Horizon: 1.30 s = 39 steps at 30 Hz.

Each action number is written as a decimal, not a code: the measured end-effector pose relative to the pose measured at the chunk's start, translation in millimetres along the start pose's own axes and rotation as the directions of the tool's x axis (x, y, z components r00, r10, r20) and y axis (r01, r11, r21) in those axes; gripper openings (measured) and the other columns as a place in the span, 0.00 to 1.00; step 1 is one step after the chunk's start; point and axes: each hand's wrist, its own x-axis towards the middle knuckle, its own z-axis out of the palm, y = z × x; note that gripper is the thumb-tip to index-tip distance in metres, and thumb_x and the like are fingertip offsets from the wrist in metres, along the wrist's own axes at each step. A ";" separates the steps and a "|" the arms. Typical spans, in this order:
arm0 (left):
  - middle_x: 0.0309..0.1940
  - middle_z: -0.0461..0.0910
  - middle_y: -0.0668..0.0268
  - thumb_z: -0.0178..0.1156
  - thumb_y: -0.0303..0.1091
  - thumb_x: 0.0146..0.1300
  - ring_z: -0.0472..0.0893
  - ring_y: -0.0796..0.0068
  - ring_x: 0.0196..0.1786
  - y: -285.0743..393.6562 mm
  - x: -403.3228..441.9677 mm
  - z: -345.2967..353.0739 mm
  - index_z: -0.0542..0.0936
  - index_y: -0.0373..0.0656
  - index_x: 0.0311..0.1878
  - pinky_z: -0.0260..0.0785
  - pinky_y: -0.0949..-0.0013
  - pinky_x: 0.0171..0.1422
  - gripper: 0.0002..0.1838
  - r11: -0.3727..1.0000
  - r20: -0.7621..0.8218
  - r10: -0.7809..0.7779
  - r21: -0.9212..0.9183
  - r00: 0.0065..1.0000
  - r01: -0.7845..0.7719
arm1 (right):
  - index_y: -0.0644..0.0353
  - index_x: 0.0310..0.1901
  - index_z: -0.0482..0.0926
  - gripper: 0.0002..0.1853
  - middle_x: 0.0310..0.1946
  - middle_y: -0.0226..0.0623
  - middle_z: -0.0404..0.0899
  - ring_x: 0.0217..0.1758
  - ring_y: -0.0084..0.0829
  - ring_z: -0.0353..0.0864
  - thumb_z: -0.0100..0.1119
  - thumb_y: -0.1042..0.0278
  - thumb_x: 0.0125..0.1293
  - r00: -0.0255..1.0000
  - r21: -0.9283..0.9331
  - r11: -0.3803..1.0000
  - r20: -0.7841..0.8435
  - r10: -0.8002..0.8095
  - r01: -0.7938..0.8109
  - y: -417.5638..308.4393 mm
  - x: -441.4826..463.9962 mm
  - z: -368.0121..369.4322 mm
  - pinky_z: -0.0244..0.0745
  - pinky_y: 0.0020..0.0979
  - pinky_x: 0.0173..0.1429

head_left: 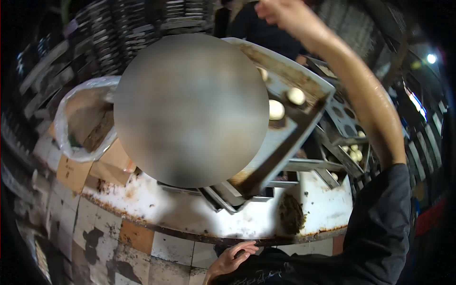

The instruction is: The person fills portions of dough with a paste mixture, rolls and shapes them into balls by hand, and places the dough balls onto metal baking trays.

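Note:
My right hand is raised high at the top edge, over the far side of a large worn metal tray. Its fingers look curled together; whether they hold anything is hidden. On the tray sit pale round balls, like dough, one ball near the right corner and another ball beside the blurred patch. A round blur covers most of the tray's left part. Low in front of my body, my left hand hangs by the table edge, fingers loosely stretched out and holding nothing visible.
A cardboard box lined with clear plastic stands left. Smaller metal trays overlap at right, some holding pale balls. A dark brown lump lies on the stained white table. Another person in dark clothing is behind the tray.

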 end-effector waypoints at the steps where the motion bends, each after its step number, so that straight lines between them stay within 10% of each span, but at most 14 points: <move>1: 0.50 0.78 0.59 0.51 0.25 0.66 0.77 0.72 0.52 3.7 3.8 4.1 0.66 0.35 0.62 0.66 0.69 0.59 0.21 1.000 0.043 -0.022 0.012 0.999 0.021 | 0.65 0.28 0.74 0.16 0.25 0.32 0.78 0.33 0.26 0.76 0.51 0.61 0.66 0.992 0.109 0.988 -0.047 0.117 -0.111 -7.5 -5.8 -28.3 0.70 0.27 0.38; 4: 0.47 0.79 0.61 0.52 0.26 0.66 0.77 0.74 0.51 21.1 31.3 24.7 0.68 0.39 0.60 0.65 0.70 0.59 0.19 0.959 0.086 0.143 0.234 0.986 -0.160 | 0.67 0.30 0.74 0.15 0.26 0.35 0.79 0.32 0.28 0.77 0.52 0.62 0.66 0.989 -0.172 0.985 -0.147 -0.014 -0.012 18.3 -60.6 -104.4 0.72 0.30 0.38; 8: 0.39 0.81 0.61 0.51 0.26 0.67 0.78 0.69 0.49 -5.0 67.1 69.1 0.69 0.39 0.59 0.65 0.65 0.61 0.17 0.996 0.069 0.051 -0.075 0.996 -0.045 | 0.65 0.36 0.79 0.22 0.26 0.39 0.78 0.28 0.25 0.75 0.50 0.49 0.68 0.948 -0.486 0.873 -0.295 -0.121 -0.040 135.9 -165.1 -175.1 0.68 0.30 0.35; 10: 0.37 0.80 0.60 0.50 0.25 0.67 0.78 0.67 0.49 -19.3 83.3 90.0 0.69 0.38 0.60 0.65 0.64 0.61 0.17 0.987 0.078 0.127 -0.113 0.989 -0.118 | 0.65 0.21 0.69 0.24 0.14 0.29 0.61 0.20 0.22 0.64 0.52 0.52 0.68 0.969 -0.405 0.901 -0.241 0.057 -0.153 172.0 -247.1 -195.6 0.61 0.30 0.26; 13: 0.38 0.80 0.59 0.50 0.25 0.68 0.77 0.68 0.49 -26.0 111.8 129.6 0.69 0.37 0.59 0.66 0.65 0.60 0.17 0.987 0.030 -0.017 -0.159 0.999 0.022 | 0.64 0.27 0.77 0.13 0.19 0.36 0.75 0.24 0.28 0.74 0.56 0.63 0.64 0.828 -0.269 0.860 0.260 0.497 -0.433 191.7 -359.2 -206.1 0.69 0.32 0.30; 15: 0.39 0.80 0.60 0.51 0.25 0.67 0.77 0.69 0.49 -18.1 134.9 167.6 0.69 0.36 0.59 0.65 0.66 0.60 0.17 0.918 -0.011 0.026 -0.395 1.000 -0.028 | 0.65 0.33 0.80 0.07 0.28 0.45 0.80 0.32 0.43 0.79 0.55 0.70 0.62 0.847 -0.477 0.841 0.310 0.432 -0.255 247.1 -409.5 -201.5 0.72 0.38 0.38; 17: 0.40 0.80 0.61 0.50 0.24 0.66 0.77 0.71 0.49 -13.1 162.1 198.0 0.71 0.36 0.58 0.65 0.68 0.59 0.17 0.990 -0.043 -0.140 -0.004 0.989 0.140 | 0.66 0.40 0.79 0.09 0.37 0.51 0.80 0.42 0.52 0.77 0.54 0.75 0.59 0.797 -0.383 0.845 0.334 0.503 -0.372 298.1 -431.2 -194.6 0.71 0.42 0.49; 19: 0.41 0.80 0.62 0.49 0.23 0.66 0.77 0.73 0.48 -9.0 186.2 228.1 0.71 0.36 0.58 0.66 0.71 0.57 0.17 0.990 -0.077 -0.121 0.069 0.990 0.126 | 0.66 0.52 0.75 0.20 0.46 0.51 0.78 0.50 0.50 0.74 0.52 0.79 0.55 0.854 -0.387 0.913 0.425 0.300 -0.128 329.3 -434.9 -185.5 0.67 0.40 0.59; 23: 0.43 0.79 0.62 0.49 0.22 0.65 0.77 0.75 0.49 5.1 200.3 273.1 0.71 0.37 0.58 0.66 0.72 0.56 0.17 0.964 -0.164 -0.254 0.043 0.953 0.264 | 0.65 0.40 0.77 0.15 0.37 0.54 0.79 0.42 0.51 0.77 0.59 0.72 0.48 0.692 -0.606 0.765 0.457 0.558 -0.217 338.7 -415.1 -177.1 0.71 0.45 0.50; 27: 0.46 0.78 0.60 0.46 0.22 0.65 0.76 0.72 0.52 -11.2 191.6 284.0 0.70 0.36 0.59 0.66 0.71 0.58 0.18 0.991 -0.127 -0.072 0.101 0.989 0.085 | 0.63 0.29 0.67 0.12 0.24 0.40 0.71 0.28 0.36 0.71 0.62 0.70 0.48 0.813 -0.086 0.832 0.181 0.554 -0.548 302.6 -446.8 -188.2 0.67 0.35 0.36; 31: 0.56 0.72 0.51 0.44 0.41 0.72 0.72 0.58 0.60 -25.2 196.1 308.2 0.62 0.34 0.64 0.61 0.59 0.66 0.24 0.780 -0.214 0.157 -0.572 0.964 -0.254 | 0.59 0.30 0.65 0.15 0.28 0.31 0.63 0.33 0.26 0.65 0.66 0.76 0.49 0.822 0.360 0.877 -0.356 0.444 -0.318 199.9 -512.5 -167.7 0.66 0.27 0.40; 33: 0.57 0.71 0.52 0.46 0.40 0.71 0.71 0.61 0.61 -14.7 195.8 313.6 0.62 0.34 0.64 0.61 0.61 0.66 0.25 0.584 -0.282 0.074 -0.765 0.956 -0.271 | 0.58 0.34 0.71 0.12 0.33 0.36 0.70 0.40 0.35 0.70 0.66 0.72 0.51 0.987 0.201 0.980 -0.156 0.041 -0.009 155.8 -547.8 -136.3 0.69 0.34 0.43; 35: 0.57 0.71 0.53 0.46 0.34 0.71 0.70 0.63 0.61 -22.7 182.5 298.9 0.63 0.34 0.63 0.62 0.63 0.66 0.21 0.809 -0.364 -0.199 -0.585 0.910 -0.057 | 0.60 0.29 0.73 0.07 0.29 0.38 0.71 0.31 0.34 0.71 0.62 0.79 0.53 0.862 0.453 0.885 0.401 -0.310 0.108 114.1 -552.5 -114.2 0.69 0.31 0.37; 39: 0.56 0.72 0.58 0.45 0.23 0.67 0.71 0.71 0.58 -62.9 128.7 301.6 0.67 0.34 0.60 0.65 0.66 0.63 0.18 0.623 -0.497 -0.122 -0.712 0.859 -0.323 | 0.64 0.34 0.75 0.03 0.25 0.38 0.73 0.26 0.33 0.73 0.58 0.75 0.59 0.921 0.474 0.845 0.385 0.054 -0.248 90.6 -568.9 -60.6 0.68 0.30 0.30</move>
